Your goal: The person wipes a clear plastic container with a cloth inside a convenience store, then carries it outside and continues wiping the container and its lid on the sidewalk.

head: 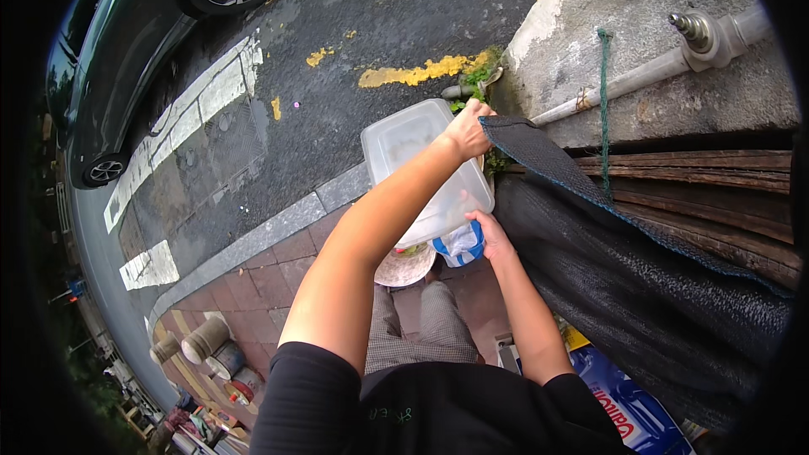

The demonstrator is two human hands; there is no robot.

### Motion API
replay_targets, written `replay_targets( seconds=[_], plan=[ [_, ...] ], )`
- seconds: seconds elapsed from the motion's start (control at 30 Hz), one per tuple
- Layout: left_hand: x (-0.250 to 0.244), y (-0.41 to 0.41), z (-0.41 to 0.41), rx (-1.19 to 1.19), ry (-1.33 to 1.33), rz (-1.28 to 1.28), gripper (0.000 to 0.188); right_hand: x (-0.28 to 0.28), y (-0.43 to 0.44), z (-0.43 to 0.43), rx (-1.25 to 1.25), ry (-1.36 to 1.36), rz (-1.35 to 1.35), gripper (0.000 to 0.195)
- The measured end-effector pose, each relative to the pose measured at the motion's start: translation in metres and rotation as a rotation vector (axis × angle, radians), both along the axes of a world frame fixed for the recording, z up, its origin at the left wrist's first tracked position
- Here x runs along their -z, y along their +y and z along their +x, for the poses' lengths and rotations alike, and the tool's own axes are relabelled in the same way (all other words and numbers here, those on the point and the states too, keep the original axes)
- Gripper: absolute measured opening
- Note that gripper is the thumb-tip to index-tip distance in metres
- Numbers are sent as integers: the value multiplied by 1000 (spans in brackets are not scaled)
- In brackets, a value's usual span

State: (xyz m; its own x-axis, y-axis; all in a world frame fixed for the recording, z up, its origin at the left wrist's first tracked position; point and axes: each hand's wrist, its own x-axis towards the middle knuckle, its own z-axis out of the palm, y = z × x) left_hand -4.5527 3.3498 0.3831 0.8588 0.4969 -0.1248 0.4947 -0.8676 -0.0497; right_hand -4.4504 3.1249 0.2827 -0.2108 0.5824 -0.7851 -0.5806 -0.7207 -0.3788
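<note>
My left hand (471, 131) is stretched forward, its fingers closed at the corner of a black mesh cloth (632, 265) with a blue stitched edge. My right hand (492, 237) holds the near right edge of a translucent plastic container or lid (398, 145); the thumb is on the rim and the fingers show faintly through the plastic. My left forearm crosses over this plastic piece and hides part of it. Partly beneath it are a pale round basin (407, 270) with something green and red inside, and a white and blue bag (460, 246) close to my right hand.
Wooden boards (701, 202), a metal pipe (638, 88) and a green rope (605, 107) lie by the concrete block (670, 19) at right. A kerb (341, 193) edges the road. A dark car (133, 38) stands at upper left. A blue package (626, 392) bears writing.
</note>
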Motion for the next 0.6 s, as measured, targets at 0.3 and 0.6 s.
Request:
replay_targets(
  seconds=[0.3, 0.6],
  plan=[
    [49, -202, -239, -1421, -513, -648, 113, -56, -59, -60, -17, -1, 13, 52],
    [50, -320, -322, -1949, -1511, -1380, 35, -131, -129, -127, -89, -73, 334, 57]
  ],
)
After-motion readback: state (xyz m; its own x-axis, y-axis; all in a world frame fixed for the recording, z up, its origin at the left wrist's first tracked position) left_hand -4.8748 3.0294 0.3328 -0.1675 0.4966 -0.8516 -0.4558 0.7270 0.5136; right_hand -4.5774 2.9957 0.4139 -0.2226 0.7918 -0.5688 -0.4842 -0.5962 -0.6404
